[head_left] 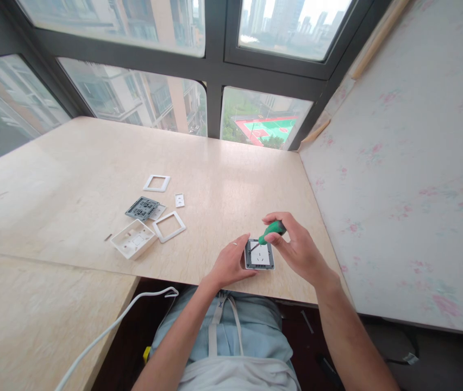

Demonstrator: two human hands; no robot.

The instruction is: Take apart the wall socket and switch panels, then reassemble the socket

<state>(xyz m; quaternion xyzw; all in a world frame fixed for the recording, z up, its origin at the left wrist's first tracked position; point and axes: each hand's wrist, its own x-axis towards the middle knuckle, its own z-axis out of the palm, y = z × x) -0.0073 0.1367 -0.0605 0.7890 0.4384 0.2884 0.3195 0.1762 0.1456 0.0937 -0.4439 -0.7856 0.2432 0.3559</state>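
A wall socket (260, 256) with a white face and dark grey frame lies face up near the counter's front edge. My left hand (231, 262) grips it from the left side, thumb at the near edge and fingers at the far left corner. In my right hand (296, 247) is a screwdriver (271, 232) with a green and black handle, held between thumb and fingers. The screwdriver slants down to the left, its tip at the left side of the socket's frame. Whether the tip sits in a screw is too small to tell.
Left on the counter (231, 179) lie a white back box (133, 240), a grey socket frame (142, 208), two white cover frames (157, 183) and a small white insert (180, 200). A white cable (113, 324) crosses the front left. A papered wall (402, 190) bounds the right, windows the back.
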